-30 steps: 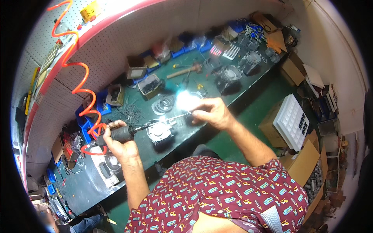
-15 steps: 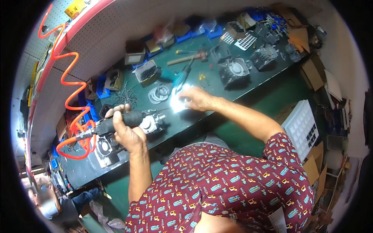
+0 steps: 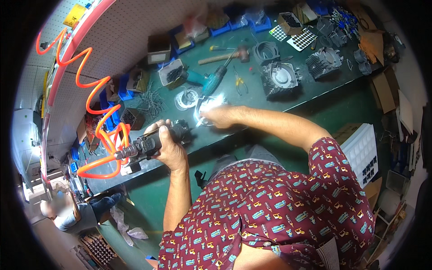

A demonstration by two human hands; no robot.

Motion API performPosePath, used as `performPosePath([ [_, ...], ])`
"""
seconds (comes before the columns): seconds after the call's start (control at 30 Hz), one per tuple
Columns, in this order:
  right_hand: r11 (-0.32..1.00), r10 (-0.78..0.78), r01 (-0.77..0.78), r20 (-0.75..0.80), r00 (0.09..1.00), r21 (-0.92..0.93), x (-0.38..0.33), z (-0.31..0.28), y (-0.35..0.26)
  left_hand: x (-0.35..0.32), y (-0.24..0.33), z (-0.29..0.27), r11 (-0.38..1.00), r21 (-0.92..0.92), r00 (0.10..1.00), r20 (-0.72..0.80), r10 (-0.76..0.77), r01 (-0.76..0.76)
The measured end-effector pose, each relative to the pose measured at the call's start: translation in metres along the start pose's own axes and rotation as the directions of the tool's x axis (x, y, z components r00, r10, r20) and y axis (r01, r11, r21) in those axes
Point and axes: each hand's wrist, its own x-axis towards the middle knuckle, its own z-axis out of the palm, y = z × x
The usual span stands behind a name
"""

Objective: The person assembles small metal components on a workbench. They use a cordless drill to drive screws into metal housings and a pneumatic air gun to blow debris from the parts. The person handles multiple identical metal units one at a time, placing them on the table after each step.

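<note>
My left hand (image 3: 171,147) is wrapped round a black air tool (image 3: 148,144), which lies level with its front end toward my right hand. An orange coiled hose (image 3: 108,135) runs from its rear fitting. Close to the tool's front, my right hand (image 3: 219,116) has its fingers closed at a brightly lit spot near the bench's front edge. Glare washes out whatever they hold. Just beyond lies a teal power tool (image 3: 211,84). Flat ring-shaped metal pieces (image 3: 185,98) are beside it on the green bench (image 3: 180,155).
A wooden-handled hammer (image 3: 220,57), pliers (image 3: 240,83) and finned metal castings (image 3: 280,80) lie farther back and right. Boxes of small black parts (image 3: 172,74) and a heap of thin rods (image 3: 151,101) stand left. Another person (image 3: 76,211) is at the far lower left.
My left hand and the air tool have moved right, nearer my right hand, and the tool now covers a metal casting seen before. My right hand stays near the bright spot. The whole view has shifted.
</note>
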Motion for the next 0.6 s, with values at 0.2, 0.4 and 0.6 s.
performPosePath([
  [0.2, 1.000, -0.001, 0.001, -0.006, 1.000, -0.028, -0.001, 0.003, 0.011, -0.004, 0.003, 0.010, 0.999, 0.014, 1.000, 0.002, 0.029, -0.029],
  [0.4, 0.999, 0.054, -0.054, -0.024, 0.998, 0.003, -0.001, -0.007, 0.011, -0.006, 0.000, 0.012, 0.994, 0.097, 0.999, 0.020, 0.042, -0.043],
  [0.6, 0.994, 0.099, -0.033, -0.779, 0.618, 0.100, -0.016, -0.003, 0.001, -0.009, 0.000, 0.003, 0.990, 0.106, 0.984, 0.163, 0.071, -0.089],
])
